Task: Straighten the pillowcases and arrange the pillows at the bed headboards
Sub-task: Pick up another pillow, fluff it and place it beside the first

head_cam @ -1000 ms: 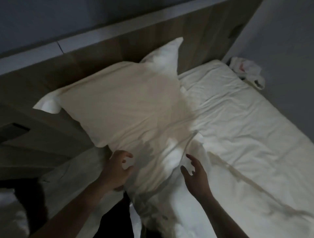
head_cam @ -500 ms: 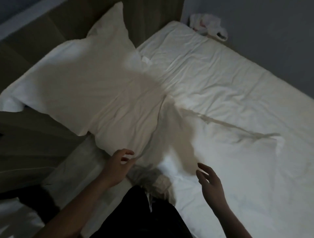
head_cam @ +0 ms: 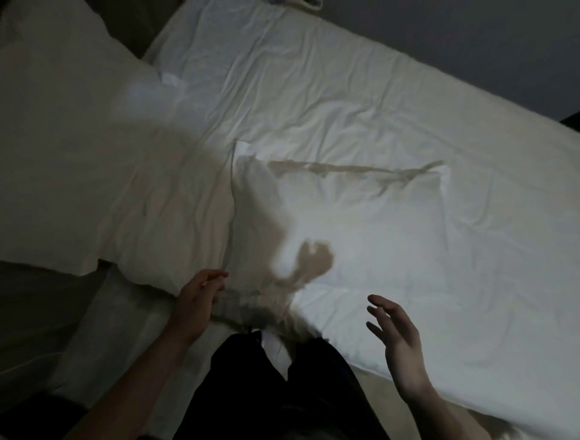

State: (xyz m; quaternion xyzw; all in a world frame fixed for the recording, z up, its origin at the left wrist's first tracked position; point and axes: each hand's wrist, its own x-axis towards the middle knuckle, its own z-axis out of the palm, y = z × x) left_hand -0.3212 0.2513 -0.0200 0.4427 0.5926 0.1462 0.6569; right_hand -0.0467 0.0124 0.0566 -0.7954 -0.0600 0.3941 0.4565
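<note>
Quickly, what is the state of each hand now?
Left hand: fingers curled at the pillow edge; a grip cannot be told.
Right hand: open, holding nothing.

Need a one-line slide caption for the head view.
Both hands, left and right, open over two white pillows on a wrinkled bed.

A creased white sheet covers the bed ahead of me, lit brightest toward the right. Behind its far edge runs a dark grey wall. At the very top edge a small crumpled thing shows, too cut off to tell. Below me I see my black trousers, and to the left a dim floor.
</note>
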